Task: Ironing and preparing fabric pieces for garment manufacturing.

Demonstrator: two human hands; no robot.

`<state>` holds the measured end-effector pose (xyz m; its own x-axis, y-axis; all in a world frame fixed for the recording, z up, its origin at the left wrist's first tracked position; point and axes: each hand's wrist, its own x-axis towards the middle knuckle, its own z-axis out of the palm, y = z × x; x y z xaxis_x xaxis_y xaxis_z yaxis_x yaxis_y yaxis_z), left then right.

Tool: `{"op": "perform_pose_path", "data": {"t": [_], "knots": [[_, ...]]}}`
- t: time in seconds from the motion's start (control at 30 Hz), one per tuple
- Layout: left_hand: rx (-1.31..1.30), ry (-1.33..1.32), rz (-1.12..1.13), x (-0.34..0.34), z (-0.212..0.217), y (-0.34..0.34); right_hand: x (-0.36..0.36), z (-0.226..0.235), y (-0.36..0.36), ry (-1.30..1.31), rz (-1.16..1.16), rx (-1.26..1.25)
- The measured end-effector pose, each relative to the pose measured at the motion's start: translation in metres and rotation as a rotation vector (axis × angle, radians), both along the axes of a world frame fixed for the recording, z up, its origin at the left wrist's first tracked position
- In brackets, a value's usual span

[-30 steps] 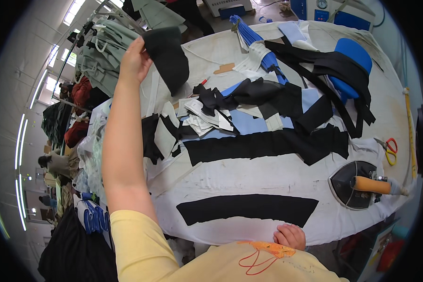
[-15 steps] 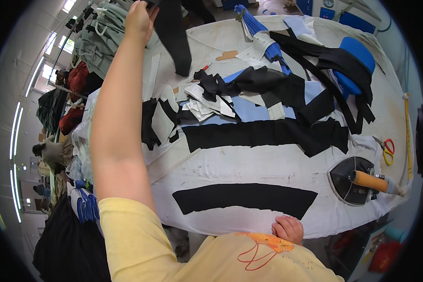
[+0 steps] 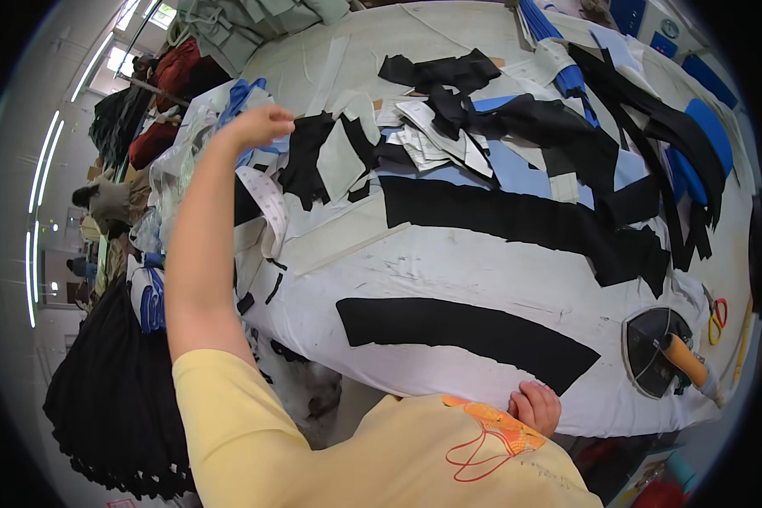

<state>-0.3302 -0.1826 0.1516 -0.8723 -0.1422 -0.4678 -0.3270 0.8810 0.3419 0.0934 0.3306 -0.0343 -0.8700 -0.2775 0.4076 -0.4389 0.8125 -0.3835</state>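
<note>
My left hand (image 3: pixel 262 127) is over the left side of the table, fingers drawn together in a pinch. Whether anything is between its fingertips cannot be made out. Right beside it lie black fabric pieces (image 3: pixel 307 161) and a grey-white piece (image 3: pixel 340 161). Low at the table's front edge, my right hand (image 3: pixel 536 408) rests with curled fingers and no visible object in them. Just above it a curved black fabric strip (image 3: pixel 457 328) lies flat on the white cloth (image 3: pixel 499 271). Farther back lies a crumpled black piece (image 3: pixel 440 71).
A long black fabric band (image 3: pixel 499 210) crosses the table below piled scraps and white labels (image 3: pixel 432 140). An iron with an orange handle (image 3: pixel 684 359) stands at right, near scissors (image 3: pixel 717 320). Blue strips (image 3: pixel 559 51) lie at the back. Black fabric (image 3: pixel 118 406) hangs at left.
My left hand has let go of the black piece it held up, which now lies at the back, and has come down toward the left-hand pieces. The view has shifted; my right hand stays by the edge.
</note>
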Motion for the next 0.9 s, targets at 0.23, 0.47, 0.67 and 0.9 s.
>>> {"op": "perform_pose_path", "data": {"t": [0.23, 0.47, 0.67, 0.9], "knots": [[-0.06, 0.212, -0.015, 0.058, -0.093, -0.006, -0.001, 0.0, -0.002, 0.035, -0.031, 0.009], [0.324, 0.589, 0.336, 0.036, -0.125, -0.034, 0.005, 0.003, 0.001, 0.039, -0.069, 0.021], [0.075, 0.435, 0.139, 0.043, -0.121, -0.062, -0.007, 0.007, 0.0, -0.001, -0.015, -0.01], [0.068, 0.726, 0.087, 0.048, -0.062, -0.047, -0.001, 0.002, 0.0, 0.025, -0.033, -0.018]]}}
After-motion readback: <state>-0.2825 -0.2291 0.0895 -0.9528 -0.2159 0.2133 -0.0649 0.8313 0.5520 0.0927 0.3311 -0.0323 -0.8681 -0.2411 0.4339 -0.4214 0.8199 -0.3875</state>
